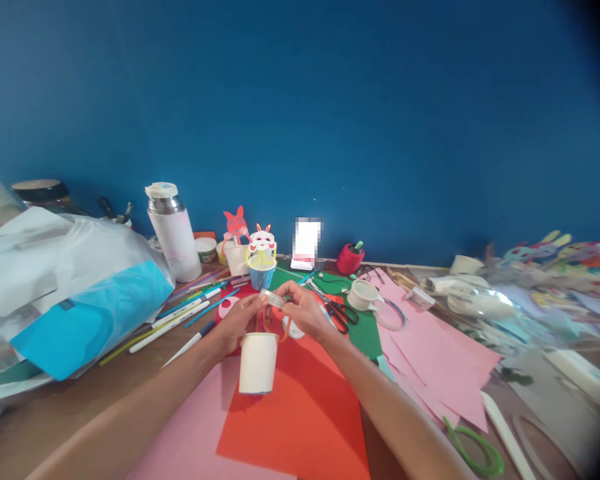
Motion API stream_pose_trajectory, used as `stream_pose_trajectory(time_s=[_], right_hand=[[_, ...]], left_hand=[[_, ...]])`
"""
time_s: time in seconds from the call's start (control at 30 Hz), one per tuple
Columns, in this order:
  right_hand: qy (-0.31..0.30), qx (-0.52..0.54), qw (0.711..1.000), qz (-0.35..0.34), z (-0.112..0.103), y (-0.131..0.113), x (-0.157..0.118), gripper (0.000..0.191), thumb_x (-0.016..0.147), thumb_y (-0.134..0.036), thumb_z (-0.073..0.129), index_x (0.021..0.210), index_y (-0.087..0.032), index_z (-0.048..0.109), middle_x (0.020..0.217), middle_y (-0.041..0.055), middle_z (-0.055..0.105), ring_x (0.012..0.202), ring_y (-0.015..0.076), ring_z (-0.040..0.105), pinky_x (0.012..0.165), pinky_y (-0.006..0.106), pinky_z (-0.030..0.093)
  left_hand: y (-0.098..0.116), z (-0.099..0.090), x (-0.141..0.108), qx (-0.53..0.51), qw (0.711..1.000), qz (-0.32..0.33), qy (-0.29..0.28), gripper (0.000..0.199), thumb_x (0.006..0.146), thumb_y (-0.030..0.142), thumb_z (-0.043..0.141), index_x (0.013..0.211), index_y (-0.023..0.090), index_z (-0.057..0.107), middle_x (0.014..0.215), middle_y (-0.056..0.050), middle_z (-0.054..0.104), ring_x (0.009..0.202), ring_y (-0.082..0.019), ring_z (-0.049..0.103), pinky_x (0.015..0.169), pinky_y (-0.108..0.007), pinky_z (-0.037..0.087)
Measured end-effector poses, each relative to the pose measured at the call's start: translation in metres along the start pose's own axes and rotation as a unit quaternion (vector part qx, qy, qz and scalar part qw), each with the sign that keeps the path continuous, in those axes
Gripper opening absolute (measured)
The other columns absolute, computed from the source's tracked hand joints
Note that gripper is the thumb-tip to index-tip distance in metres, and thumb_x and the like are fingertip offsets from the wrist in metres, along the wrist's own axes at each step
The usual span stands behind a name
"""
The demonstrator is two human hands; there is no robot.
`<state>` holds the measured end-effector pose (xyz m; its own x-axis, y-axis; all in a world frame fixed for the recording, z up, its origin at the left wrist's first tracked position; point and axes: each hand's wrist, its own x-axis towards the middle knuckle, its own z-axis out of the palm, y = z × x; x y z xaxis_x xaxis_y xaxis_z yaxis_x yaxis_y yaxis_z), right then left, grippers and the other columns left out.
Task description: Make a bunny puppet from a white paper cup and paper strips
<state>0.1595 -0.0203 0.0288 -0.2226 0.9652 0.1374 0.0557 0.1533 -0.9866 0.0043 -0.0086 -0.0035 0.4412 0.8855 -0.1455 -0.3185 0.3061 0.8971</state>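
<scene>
– Seeing what first?
– A white cup (258,365), upright over red paper (305,413), near the middle.
– Gripping anything?
– Yes, pinching a small white piece (274,299) just beyond the cup, between the fingers of left hand (239,321) and right hand (305,313).
– And farther out?
– Scissors (337,309) to the right, 2 decorated cups (263,275) on the far side, a flask (175,245) far left.

Hands, two: one left hand (237,327), one right hand (303,312). Central cups, three: two white cups (258,365), one blue cup (263,277). Upright figures, two: one red figure (236,223), one white figure (262,245). Flask (174,240), one. Mug (363,297), one. Pens (169,327), several, overlapping.
</scene>
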Motion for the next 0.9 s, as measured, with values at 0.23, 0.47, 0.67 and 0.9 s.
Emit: stream_pose_trajectory(time_s=[0.23,0.47,0.67,0.9], right_hand=[[-0.017,-0.003,1.000,0.004,-0.0065,0.0060,0.0003,0.008,0.069,-0.017,0.051,0.077,-0.018,0.053,0.069,-0.0023,0.056,0.065,0.0107,0.051,0.060,0.022,0.038],[-0.007,-0.029,1.000,0.007,-0.0068,0.0095,0.0012,0.011,0.067,-0.013,0.049,0.075,-0.018,0.054,0.071,-0.0015,0.057,0.066,0.0113,0.053,0.062,0.023,0.040],[-0.021,0.040,0.999,0.025,-0.0086,0.0081,0.0029,0.013,0.064,-0.014,0.049,0.075,-0.017,0.055,0.066,-0.0014,0.058,0.060,0.0106,0.053,0.058,0.022,0.040],[-0.002,0.061,0.997,0.036,-0.0053,0.0077,0.0031,0.007,0.064,-0.015,0.049,0.070,-0.016,0.054,0.059,-0.0022,0.057,0.056,0.0097,0.052,0.055,0.021,0.038]], left_hand=[[-0.0009,0.0011,0.0002,0.004,1.000,-0.013,0.000,0.024,0.073,0.037,0.059,0.077,0.014,0.056,0.062,-0.001,0.057,0.047,-0.009,0.053,0.044,-0.020,0.041],[-0.0007,0.0008,0.0007,0.007,1.000,-0.018,0.013,0.023,0.072,0.036,0.060,0.076,0.013,0.057,0.061,0.000,0.056,0.047,-0.007,0.052,0.044,-0.018,0.040],[0.0012,0.0013,0.0000,0.011,1.000,-0.017,0.000,0.025,0.074,0.039,0.057,0.075,0.014,0.057,0.062,-0.001,0.057,0.047,-0.008,0.052,0.045,-0.019,0.040],[-0.0014,0.0020,0.0001,0.016,1.000,-0.011,0.005,0.026,0.073,0.038,0.059,0.078,0.013,0.058,0.063,-0.001,0.059,0.046,-0.008,0.052,0.044,-0.019,0.038]])
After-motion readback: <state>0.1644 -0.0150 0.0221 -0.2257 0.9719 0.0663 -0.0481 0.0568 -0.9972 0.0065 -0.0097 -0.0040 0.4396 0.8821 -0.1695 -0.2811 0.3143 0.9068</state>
